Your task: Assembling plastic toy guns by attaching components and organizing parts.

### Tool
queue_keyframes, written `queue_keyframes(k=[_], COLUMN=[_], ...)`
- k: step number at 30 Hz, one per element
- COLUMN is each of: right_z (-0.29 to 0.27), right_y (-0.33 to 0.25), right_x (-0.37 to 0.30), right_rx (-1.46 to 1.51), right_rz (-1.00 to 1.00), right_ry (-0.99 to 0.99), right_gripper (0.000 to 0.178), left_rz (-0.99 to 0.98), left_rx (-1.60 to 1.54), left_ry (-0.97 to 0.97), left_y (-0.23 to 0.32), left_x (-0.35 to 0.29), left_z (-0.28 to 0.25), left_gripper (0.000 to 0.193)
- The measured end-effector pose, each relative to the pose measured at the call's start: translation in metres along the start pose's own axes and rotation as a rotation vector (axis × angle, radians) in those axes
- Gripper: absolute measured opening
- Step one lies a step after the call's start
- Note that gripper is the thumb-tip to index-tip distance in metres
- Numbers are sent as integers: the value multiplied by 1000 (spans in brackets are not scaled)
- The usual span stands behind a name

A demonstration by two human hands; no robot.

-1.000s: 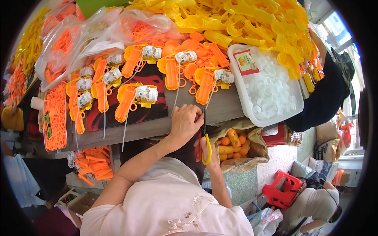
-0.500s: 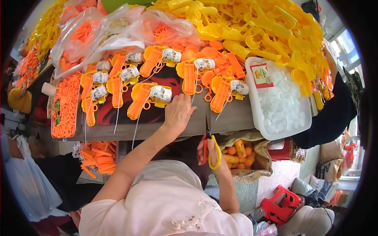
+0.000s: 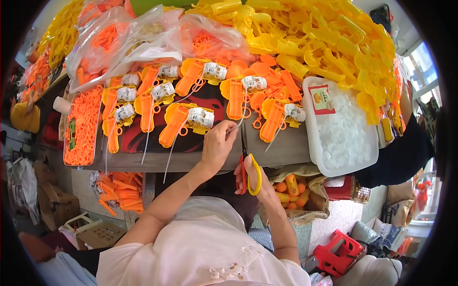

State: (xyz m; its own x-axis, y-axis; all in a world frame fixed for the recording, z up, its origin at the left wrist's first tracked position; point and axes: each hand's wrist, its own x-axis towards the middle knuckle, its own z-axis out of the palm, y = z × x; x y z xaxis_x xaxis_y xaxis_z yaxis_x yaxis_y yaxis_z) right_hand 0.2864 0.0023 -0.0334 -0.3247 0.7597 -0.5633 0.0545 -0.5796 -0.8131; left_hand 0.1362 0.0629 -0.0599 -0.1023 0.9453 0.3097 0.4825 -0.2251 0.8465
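Note:
My left hand (image 3: 218, 146) is closed, pinching the lower end of a thin white strip (image 3: 244, 104) that hangs from an orange-and-yellow toy gun part (image 3: 234, 99) with a white mechanism. Red-and-yellow-handled scissors (image 3: 256, 177) are in my right hand (image 3: 265, 185), fingers through the handles. Their dark blades point away from me, beside the strip; whether they touch it I cannot tell. Several similar toy assemblies lie in rows on the dark table, among them one (image 3: 174, 125) left of my left hand and another (image 3: 272, 121) to the right. White strips trail from many of them.
A white tub (image 3: 312, 128) of translucent rings stands at the right, before a heap of yellow shells (image 3: 334, 38). A tray (image 3: 81, 165) of small orange parts sits at the left. Below the table edge are a sack (image 3: 312, 207) and a red stool (image 3: 338, 252).
My left hand has drawn its fingers together on the white strip and lifted its end. The scissors have moved slightly left and farther in toward the strip. The view has shifted a little.

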Motion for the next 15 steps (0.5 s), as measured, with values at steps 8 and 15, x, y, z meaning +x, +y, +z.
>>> queue_keyframes(k=[8,15], right_z=[9,9], right_y=[-12,3], right_x=[3,13], right_rx=[-37,56], right_rz=[-29,-72], right_ry=[3,27], right_gripper=[73,67], left_rz=[15,4], left_rx=[-62,-99], left_ry=[-6,43], left_y=[1,5], left_x=[-1,-2], left_z=[2,-1], left_gripper=[12,14])
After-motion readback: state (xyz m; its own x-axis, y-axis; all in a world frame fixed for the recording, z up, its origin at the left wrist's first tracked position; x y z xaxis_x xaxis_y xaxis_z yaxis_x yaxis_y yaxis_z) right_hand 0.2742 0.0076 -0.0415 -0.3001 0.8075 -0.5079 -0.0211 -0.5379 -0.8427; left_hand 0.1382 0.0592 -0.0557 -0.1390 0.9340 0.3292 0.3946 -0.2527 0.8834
